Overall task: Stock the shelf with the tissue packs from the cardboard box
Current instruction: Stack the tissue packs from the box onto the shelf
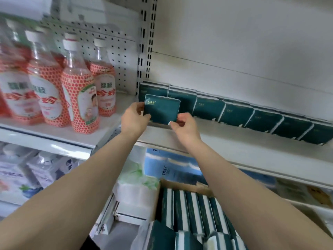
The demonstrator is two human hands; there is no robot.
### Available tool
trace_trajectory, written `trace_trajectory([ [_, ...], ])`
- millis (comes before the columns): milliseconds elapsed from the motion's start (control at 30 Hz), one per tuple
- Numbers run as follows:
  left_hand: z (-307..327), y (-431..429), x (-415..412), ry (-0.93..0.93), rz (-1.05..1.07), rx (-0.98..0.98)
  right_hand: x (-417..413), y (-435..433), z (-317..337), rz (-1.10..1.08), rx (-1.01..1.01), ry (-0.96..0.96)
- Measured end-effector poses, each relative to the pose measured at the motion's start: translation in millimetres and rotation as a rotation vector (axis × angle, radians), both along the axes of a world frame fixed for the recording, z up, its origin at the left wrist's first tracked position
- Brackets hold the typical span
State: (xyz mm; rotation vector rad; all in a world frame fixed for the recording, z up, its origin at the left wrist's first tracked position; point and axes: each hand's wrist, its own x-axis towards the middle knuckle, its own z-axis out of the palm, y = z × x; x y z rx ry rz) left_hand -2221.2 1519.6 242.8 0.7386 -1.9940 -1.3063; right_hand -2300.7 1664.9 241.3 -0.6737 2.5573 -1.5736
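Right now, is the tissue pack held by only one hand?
No, the left hand and right hand both pinch the tissue pack.

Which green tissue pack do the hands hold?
The pack before the row's left end: left hand and right hand pinch its edges; others sit on the shelf or in the box.

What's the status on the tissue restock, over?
Left hand, right hand pinching one tissue pack at shelf. Back row of packs already placed. Nothing in the way.
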Motion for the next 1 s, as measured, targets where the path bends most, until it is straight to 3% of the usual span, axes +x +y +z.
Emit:
trace_trajectory([
  [467,-18.2,-42.3,-31.9,-0.049,-0.007,-0.093,-28.9,-52.8,-14.2,0.102,0.127,0.083],
  [1000,-19.0,-43.8,-30.9,-0.117,-0.035,-0.133,-34.3,-57.9,-11.3,0.108,0.179,0.022],
])
